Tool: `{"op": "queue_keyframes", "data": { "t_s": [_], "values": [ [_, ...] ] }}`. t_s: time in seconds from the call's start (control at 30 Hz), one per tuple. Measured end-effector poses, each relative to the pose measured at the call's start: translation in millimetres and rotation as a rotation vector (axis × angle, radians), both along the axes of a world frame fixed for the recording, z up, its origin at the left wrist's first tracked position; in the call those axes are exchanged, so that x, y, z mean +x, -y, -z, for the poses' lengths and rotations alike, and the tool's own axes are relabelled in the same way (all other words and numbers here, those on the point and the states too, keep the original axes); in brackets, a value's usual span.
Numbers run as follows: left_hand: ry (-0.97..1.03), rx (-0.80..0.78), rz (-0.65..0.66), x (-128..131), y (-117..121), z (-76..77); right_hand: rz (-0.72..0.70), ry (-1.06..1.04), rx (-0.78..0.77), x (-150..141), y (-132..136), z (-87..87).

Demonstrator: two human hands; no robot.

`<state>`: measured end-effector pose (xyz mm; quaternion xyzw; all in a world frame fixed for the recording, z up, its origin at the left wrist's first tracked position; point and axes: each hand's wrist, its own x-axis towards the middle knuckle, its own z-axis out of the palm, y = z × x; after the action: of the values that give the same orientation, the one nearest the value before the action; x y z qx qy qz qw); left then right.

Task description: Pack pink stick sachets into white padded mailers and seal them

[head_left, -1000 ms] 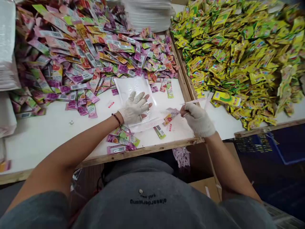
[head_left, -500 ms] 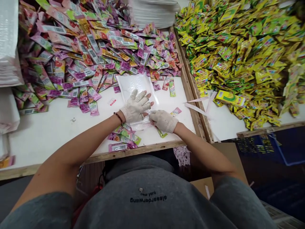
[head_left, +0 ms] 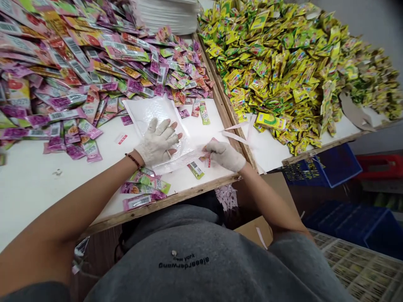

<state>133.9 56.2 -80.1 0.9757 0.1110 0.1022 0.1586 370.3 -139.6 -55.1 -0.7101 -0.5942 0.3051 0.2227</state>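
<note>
The envelope (head_left: 146, 110) lies on the worktop (head_left: 37, 184), beneath the left hand (head_left: 159, 144). The right hand (head_left: 225, 155) is at the envelope's right. Behind and left: the sachet heap (head_left: 94, 63). Right, beyond the divider (head_left: 217, 91): the packet heap (head_left: 273, 71). The envelope stack (head_left: 168, 16) stands at the rear, left of the divider. Strips (head_left: 234, 136) lie across the divider.

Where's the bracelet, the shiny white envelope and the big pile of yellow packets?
Bracelet (head_left: 134, 160): head view, on its beads.
White envelope (head_left: 150, 110): head view, on its upper part.
Pile of yellow packets (head_left: 277, 71): head view, near its middle.
</note>
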Motion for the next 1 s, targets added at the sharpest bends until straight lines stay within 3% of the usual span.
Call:
{"op": "queue_keyframes", "data": {
  "t_s": [0.2,0.33,0.43,0.57,0.63,0.77,0.83,0.9,1.0],
  "values": [
    [-0.093,0.050,-0.003,-1,3,-2.1,-0.354,0.318,-0.109,-62,-52,17.6],
    [-0.054,0.048,0.003,-2,1,2.5,-0.286,0.235,0.009,-62,-54,18.5],
    [-0.027,0.016,0.001,-1,-1,5.6,-0.039,-0.051,0.143,-44,-27,7.4],
    [-0.010,-0.001,0.007,0,-4,8.2,0.255,-0.320,0.170,1,50,-17.4],
    [0.019,0.026,0.008,1,-6,9.4,0.318,-0.270,-0.057,23,97,-25.2],
    [0.112,0.021,-0.008,3,-14,12.0,0.468,0.125,-0.723,44,176,-26.3],
    [0.115,-0.008,-0.001,-1,-13,10.3,0.551,0.265,-0.856,44,195,-26.3],
    [0.065,-0.006,0.031,-12,-4,4.3,0.541,0.309,-0.805,40,196,-29.4],
    [-0.076,0.059,0.040,-35,24,-9.1,0.325,0.230,-0.373,27,159,-35.5]
  ]
}}
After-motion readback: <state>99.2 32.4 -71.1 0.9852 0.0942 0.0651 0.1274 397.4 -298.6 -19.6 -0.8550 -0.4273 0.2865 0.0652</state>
